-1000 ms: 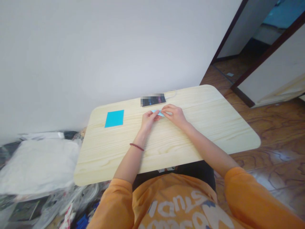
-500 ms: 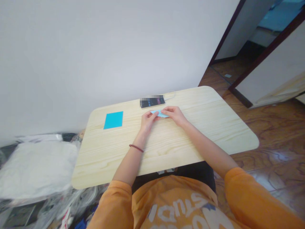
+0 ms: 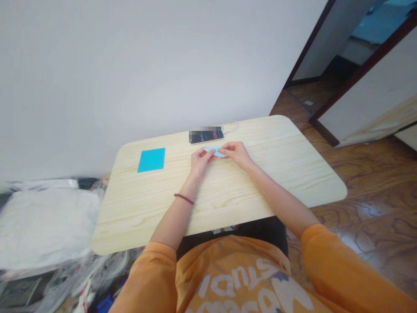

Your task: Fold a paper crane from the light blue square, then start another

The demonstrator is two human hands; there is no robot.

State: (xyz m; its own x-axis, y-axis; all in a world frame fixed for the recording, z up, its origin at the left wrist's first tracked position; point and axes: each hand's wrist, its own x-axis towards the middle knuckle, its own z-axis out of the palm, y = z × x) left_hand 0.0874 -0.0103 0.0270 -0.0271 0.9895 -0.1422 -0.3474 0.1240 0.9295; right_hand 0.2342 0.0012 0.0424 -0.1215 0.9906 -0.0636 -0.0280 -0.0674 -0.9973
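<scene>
Both hands pinch a small folded piece of light blue paper [image 3: 216, 151] above the middle of the table. My left hand [image 3: 200, 161] grips its left side, thumb on top, with a dark red bead bracelet on the wrist. On the right side, the thumb and fingers of my right hand [image 3: 238, 154] are closed on the paper. Fingers cover part of it, so its exact folded shape cannot be made out. A flat square of brighter blue paper [image 3: 151, 160] lies to the left of my hands.
A phone [image 3: 207, 135] with a white cable lies just beyond my hands, near the wall. The pale wooden table [image 3: 140, 217] has rounded corners. White bedding or cloth [image 3: 48, 221] and plastic bags [image 3: 87, 274] are at the left; a doorway stands at the right.
The camera view has shifted slightly, so everything sits a little further left and up. Both hands keep hold of the paper, with its visible outline slightly altered between the fingers.
</scene>
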